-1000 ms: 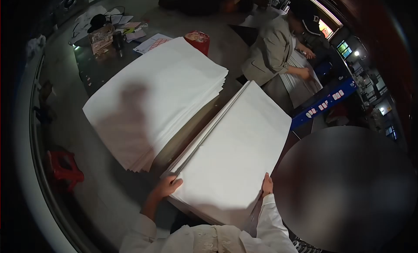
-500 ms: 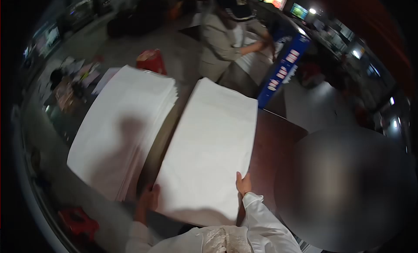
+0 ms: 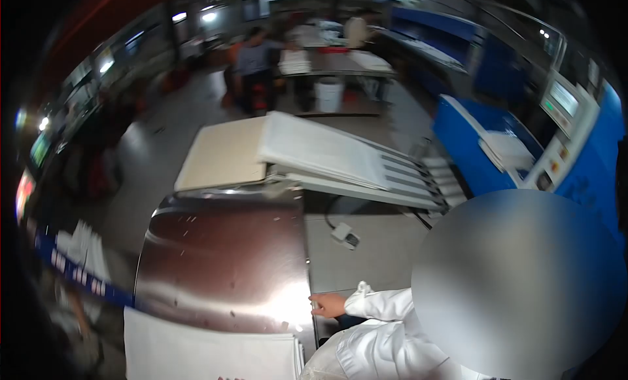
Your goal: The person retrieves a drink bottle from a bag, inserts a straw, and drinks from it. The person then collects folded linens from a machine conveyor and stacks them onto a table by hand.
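My right hand is at the right edge of a shiny metal tabletop, its fingers reaching toward the edge and slightly apart, with nothing seen in them. Whether it presses on the edge is hard to tell. To its left, a stack of large white sheets lies on the near end of the tabletop, its lower part cut off by the frame. Of my left hand only what look like fingertips show at the very bottom, against the stack; the rest is out of view.
Beyond the tabletop stand a tan board and a sloped feeder with white sheets. A blue machine with a control panel is at right. A person stands near a far table. A large blur covers the lower right.
The view has swung to the right, bringing the metal tabletop and machine into sight. My right hand has left the side of the sheet stack and is at the table edge.
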`<state>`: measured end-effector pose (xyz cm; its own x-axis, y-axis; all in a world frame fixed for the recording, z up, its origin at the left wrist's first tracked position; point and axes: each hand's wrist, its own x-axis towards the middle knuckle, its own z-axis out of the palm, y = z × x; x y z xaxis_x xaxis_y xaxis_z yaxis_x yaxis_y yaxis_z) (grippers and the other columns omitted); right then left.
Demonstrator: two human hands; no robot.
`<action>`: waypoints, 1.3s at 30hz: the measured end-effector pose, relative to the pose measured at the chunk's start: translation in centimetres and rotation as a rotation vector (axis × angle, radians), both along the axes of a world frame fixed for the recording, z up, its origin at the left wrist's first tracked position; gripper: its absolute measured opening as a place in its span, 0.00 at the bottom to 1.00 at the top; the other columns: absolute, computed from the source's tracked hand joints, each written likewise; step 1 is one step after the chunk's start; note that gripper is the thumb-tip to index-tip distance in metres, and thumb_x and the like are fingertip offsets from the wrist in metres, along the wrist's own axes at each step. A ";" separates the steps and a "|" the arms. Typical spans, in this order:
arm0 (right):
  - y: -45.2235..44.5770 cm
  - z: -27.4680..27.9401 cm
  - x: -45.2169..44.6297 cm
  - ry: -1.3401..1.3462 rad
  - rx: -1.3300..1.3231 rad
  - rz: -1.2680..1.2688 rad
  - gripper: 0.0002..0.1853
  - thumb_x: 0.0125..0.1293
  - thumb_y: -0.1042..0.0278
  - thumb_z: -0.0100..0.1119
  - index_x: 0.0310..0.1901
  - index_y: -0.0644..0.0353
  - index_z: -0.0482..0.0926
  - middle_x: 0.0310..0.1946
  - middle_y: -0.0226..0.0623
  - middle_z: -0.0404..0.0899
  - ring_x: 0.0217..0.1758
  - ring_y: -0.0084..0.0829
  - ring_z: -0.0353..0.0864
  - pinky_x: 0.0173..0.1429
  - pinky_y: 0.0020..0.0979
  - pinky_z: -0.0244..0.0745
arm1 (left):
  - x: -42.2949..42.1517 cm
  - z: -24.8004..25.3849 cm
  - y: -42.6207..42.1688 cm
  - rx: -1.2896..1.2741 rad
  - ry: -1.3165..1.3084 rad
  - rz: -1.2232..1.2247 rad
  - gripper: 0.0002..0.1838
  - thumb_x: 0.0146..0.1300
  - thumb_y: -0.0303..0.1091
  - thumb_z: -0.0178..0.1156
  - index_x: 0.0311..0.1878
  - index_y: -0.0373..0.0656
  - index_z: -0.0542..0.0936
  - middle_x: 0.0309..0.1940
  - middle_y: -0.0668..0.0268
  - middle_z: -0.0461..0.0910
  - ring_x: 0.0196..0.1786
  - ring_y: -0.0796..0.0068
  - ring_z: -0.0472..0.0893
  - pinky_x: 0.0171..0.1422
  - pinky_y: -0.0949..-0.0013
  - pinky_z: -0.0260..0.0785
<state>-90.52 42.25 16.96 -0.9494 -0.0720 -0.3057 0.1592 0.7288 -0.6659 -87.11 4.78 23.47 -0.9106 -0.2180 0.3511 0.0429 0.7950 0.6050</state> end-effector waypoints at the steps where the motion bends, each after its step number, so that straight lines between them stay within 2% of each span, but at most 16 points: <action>1: 2.4 0.9 1.8 0.038 -0.027 -0.135 0.26 0.59 0.55 0.55 0.55 0.62 0.67 0.39 0.47 0.78 0.41 0.46 0.78 0.45 0.41 0.72 | -1.7 1.3 2.5 0.068 -0.059 -0.120 0.21 0.55 0.29 0.58 0.52 0.33 0.67 0.46 0.47 0.66 0.46 0.52 0.71 0.53 0.58 0.66; 3: 7.0 3.4 6.2 0.145 -0.064 -0.420 0.24 0.58 0.58 0.56 0.54 0.61 0.68 0.37 0.46 0.78 0.40 0.47 0.78 0.44 0.43 0.72 | -4.7 2.2 5.4 0.035 -0.123 -0.392 0.21 0.57 0.30 0.56 0.54 0.33 0.67 0.48 0.47 0.66 0.47 0.52 0.70 0.55 0.58 0.65; 6: 13.0 4.7 13.0 0.434 -0.011 -0.897 0.22 0.57 0.60 0.58 0.52 0.59 0.69 0.34 0.42 0.77 0.36 0.42 0.78 0.40 0.40 0.73 | -6.8 1.2 11.6 -0.071 0.089 -0.780 0.19 0.59 0.31 0.55 0.51 0.32 0.70 0.48 0.47 0.68 0.47 0.53 0.71 0.52 0.58 0.66; 9: 17.3 8.9 20.6 0.666 0.125 -1.334 0.23 0.56 0.65 0.60 0.52 0.58 0.68 0.38 0.41 0.74 0.38 0.40 0.76 0.43 0.38 0.72 | -4.7 -0.8 18.1 -0.006 -0.019 -0.897 0.15 0.61 0.32 0.54 0.48 0.33 0.73 0.43 0.46 0.73 0.42 0.52 0.74 0.50 0.61 0.68; 10: 19.0 9.7 23.5 0.773 0.208 -1.447 0.23 0.55 0.68 0.61 0.53 0.58 0.67 0.39 0.40 0.73 0.40 0.39 0.75 0.44 0.38 0.71 | -2.3 2.1 21.2 -0.050 0.087 -0.999 0.15 0.61 0.32 0.55 0.48 0.34 0.73 0.42 0.48 0.73 0.43 0.53 0.74 0.49 0.62 0.68; 13: 24.3 10.9 33.1 0.914 0.521 -1.667 0.29 0.54 0.70 0.63 0.57 0.59 0.63 0.43 0.41 0.69 0.46 0.36 0.70 0.47 0.34 0.68 | 1.6 1.7 27.1 -0.064 -0.059 -1.223 0.16 0.60 0.35 0.57 0.49 0.38 0.73 0.41 0.52 0.74 0.41 0.60 0.75 0.46 0.64 0.69; 14: 26.4 10.5 36.3 0.935 0.676 -1.714 0.32 0.53 0.70 0.63 0.60 0.59 0.61 0.45 0.38 0.68 0.48 0.32 0.68 0.46 0.31 0.67 | 2.4 -1.6 28.7 0.063 -0.288 -1.167 0.11 0.54 0.28 0.60 0.40 0.36 0.76 0.49 0.55 0.69 0.39 0.69 0.74 0.46 0.70 0.70; 16: 30.0 10.7 41.4 0.924 0.638 -1.921 0.38 0.53 0.67 0.65 0.63 0.62 0.56 0.52 0.46 0.66 0.56 0.38 0.66 0.49 0.33 0.67 | 5.1 -2.8 32.5 0.195 -0.394 -1.232 0.11 0.50 0.23 0.63 0.38 0.38 0.76 0.43 0.60 0.69 0.36 0.75 0.72 0.43 0.75 0.68; 18: 34.5 9.7 45.0 0.943 0.620 -1.979 0.41 0.53 0.65 0.67 0.64 0.67 0.53 0.57 0.54 0.62 0.62 0.44 0.62 0.57 0.36 0.65 | 8.2 -1.5 36.7 0.118 -0.438 -1.309 0.10 0.50 0.24 0.62 0.37 0.37 0.76 0.43 0.59 0.70 0.37 0.74 0.73 0.41 0.74 0.68; 20: 38.4 8.6 47.1 0.787 0.610 -1.996 0.44 0.51 0.63 0.68 0.64 0.71 0.52 0.61 0.59 0.57 0.66 0.50 0.57 0.65 0.38 0.58 | 11.6 0.9 41.0 0.036 -0.415 -1.368 0.11 0.50 0.26 0.63 0.38 0.37 0.76 0.44 0.57 0.71 0.39 0.68 0.75 0.44 0.69 0.69; 22: 41.8 7.4 47.6 0.818 0.544 -1.990 0.49 0.47 0.62 0.71 0.64 0.70 0.49 0.60 0.62 0.58 0.64 0.54 0.58 0.67 0.40 0.56 | 14.9 2.5 45.0 -0.018 -0.396 -1.419 0.12 0.49 0.27 0.63 0.38 0.38 0.76 0.45 0.56 0.71 0.41 0.64 0.75 0.46 0.65 0.69; 26: 44.8 6.5 47.7 0.710 0.444 -1.965 0.35 0.47 0.62 0.70 0.54 0.66 0.63 0.50 0.57 0.68 0.55 0.53 0.67 0.58 0.43 0.63 | 19.7 5.7 50.2 -0.111 -0.569 -1.451 0.12 0.55 0.35 0.63 0.42 0.43 0.77 0.51 0.56 0.70 0.47 0.54 0.76 0.42 0.60 0.71; 30: 44.9 7.4 47.5 0.678 0.371 -1.914 0.23 0.49 0.62 0.67 0.43 0.63 0.68 0.39 0.53 0.74 0.45 0.53 0.73 0.49 0.45 0.67 | 21.0 4.0 51.0 -0.093 -0.624 -1.420 0.13 0.54 0.36 0.63 0.42 0.43 0.78 0.50 0.57 0.71 0.46 0.57 0.77 0.47 0.62 0.70; 34: 41.2 12.5 45.5 0.793 0.106 -1.666 0.25 0.47 0.60 0.69 0.45 0.62 0.71 0.39 0.47 0.76 0.41 0.47 0.77 0.44 0.39 0.72 | 21.5 3.5 51.3 -0.114 -0.723 -1.382 0.13 0.54 0.37 0.63 0.42 0.43 0.78 0.49 0.59 0.71 0.47 0.56 0.77 0.48 0.62 0.70; 35: 39.8 14.5 44.8 0.902 0.171 -1.526 0.26 0.46 0.60 0.70 0.45 0.61 0.72 0.39 0.46 0.76 0.41 0.45 0.77 0.44 0.37 0.72 | 21.7 3.7 51.7 -0.099 -0.678 -1.414 0.12 0.53 0.36 0.63 0.40 0.42 0.79 0.45 0.61 0.73 0.44 0.61 0.77 0.49 0.65 0.69; 39: 34.4 24.3 43.6 1.126 0.274 -0.949 0.26 0.45 0.60 0.72 0.46 0.60 0.74 0.40 0.40 0.77 0.38 0.41 0.79 0.40 0.35 0.75 | 21.2 5.3 54.0 -0.206 -0.641 -1.580 0.14 0.58 0.41 0.58 0.43 0.43 0.78 0.48 0.58 0.72 0.47 0.52 0.76 0.50 0.58 0.69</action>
